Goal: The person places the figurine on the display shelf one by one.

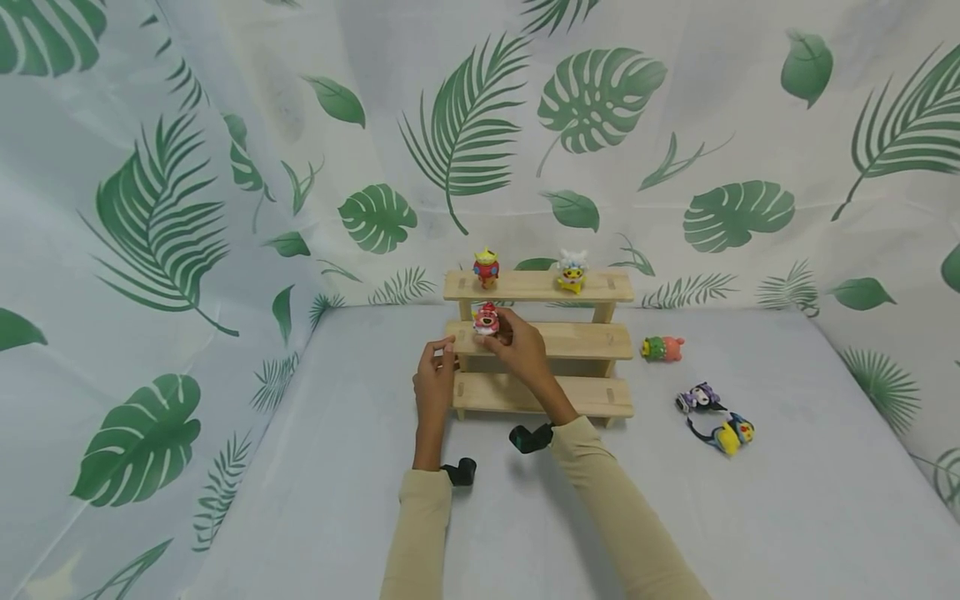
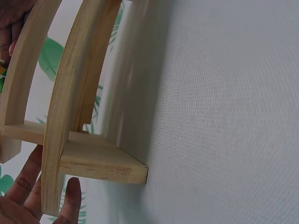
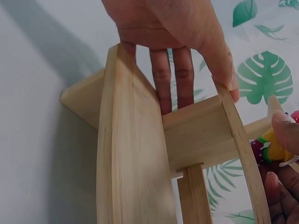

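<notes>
Your sleeves [image 1: 420, 533] reach toward the wooden stand [image 1: 528, 287]. Pinched in your right hand [image 1: 522, 343], the pink-and-red figurine [image 1: 486, 321] is at the middle shelf's left end, long axis near upright, just up and right of your left hand [image 1: 435, 382]. That hand's fingers meet the stand's end; I can't tell whether they grip.

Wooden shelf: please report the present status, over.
Right hand holds red figure at middle tier; contact with tier unclear. Left hand touches left end of wooden shelf. No obstruction seen.
</notes>
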{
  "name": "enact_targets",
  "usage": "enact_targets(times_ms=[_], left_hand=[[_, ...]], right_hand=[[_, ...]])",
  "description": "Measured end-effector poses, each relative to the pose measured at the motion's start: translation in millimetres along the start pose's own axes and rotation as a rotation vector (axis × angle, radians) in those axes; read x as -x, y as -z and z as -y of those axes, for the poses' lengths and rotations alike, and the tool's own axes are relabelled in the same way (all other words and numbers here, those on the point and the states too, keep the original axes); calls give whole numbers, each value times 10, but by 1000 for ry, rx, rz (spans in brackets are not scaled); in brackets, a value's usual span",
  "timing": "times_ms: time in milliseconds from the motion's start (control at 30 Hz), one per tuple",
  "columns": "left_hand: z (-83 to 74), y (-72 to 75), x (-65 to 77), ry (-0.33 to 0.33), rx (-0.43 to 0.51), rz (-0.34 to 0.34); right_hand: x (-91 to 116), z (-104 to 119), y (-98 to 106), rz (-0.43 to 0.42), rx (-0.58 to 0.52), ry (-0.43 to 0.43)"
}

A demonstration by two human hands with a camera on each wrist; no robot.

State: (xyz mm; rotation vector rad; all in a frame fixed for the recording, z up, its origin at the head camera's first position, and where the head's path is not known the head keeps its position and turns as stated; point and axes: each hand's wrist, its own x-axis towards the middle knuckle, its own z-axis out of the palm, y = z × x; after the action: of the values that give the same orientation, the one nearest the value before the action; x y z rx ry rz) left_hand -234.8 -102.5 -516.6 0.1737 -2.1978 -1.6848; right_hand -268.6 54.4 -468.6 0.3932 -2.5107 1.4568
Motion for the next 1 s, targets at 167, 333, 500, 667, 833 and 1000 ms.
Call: enact_targets(times_ms=[167, 333, 500, 667, 833, 1000], left_hand=[[-1, -5, -1, -6, -10, 1], [-6, -7, 4, -10, -6, -7], [-13, -7, -1, -9, -1, -5], [-12, -1, -3, -12, -1, -8], [-15, -3, 0, -14, 8, -10], [-12, -5, 1, -11, 3, -9]], right_hand=[[5, 4, -3, -15, 9, -13], [5, -1, -13, -20, 29, -20], [2, 3, -14, -23, 40, -12], [5, 6, -24, -23, 58, -10], [18, 9, -40, -34, 76, -16], [30, -6, -65, -61, 105, -11]])
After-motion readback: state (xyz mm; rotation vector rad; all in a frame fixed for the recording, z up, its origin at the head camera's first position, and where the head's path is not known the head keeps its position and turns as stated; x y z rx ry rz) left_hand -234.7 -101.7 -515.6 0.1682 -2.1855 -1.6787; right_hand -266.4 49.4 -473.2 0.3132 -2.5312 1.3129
